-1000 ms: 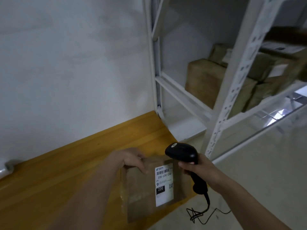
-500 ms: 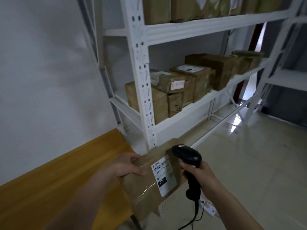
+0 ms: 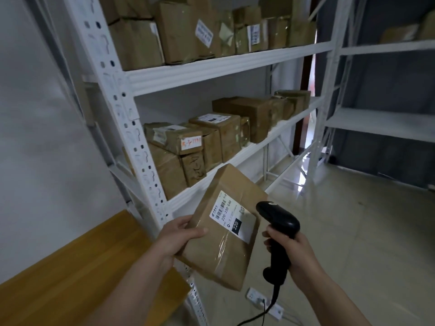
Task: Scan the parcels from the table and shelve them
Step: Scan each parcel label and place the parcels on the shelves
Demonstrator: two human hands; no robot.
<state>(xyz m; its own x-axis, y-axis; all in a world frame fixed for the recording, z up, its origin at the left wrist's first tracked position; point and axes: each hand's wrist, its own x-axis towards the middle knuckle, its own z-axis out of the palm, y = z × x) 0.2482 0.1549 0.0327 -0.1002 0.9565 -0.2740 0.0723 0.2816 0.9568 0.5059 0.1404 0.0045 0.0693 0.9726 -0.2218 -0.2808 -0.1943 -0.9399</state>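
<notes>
- Head view, my only feed: I see the left hand gripping a brown parcel by its left edge, thumb lying over the top face and the other fingers hidden under it.
- Parcel sits tilted in the air between the two hands, in front of the white shelving rack and clear of the wooden table at lower left.
- A white shipping label faces up on the parcel; I can read "220" on it, and clear tape crosses the wrapping below it.
- My right hand is clenched round the handle of a black barcode scanner, whose head sits just beside the label's right edge; I cannot tell if it touches the parcel.
- The scanner's cable hangs toward a white power strip on the floor.
- Shelved boxes fill the middle shelf behind the parcel, and more boxes crowd the shelf above.
- A second rack stands to the right.
</notes>
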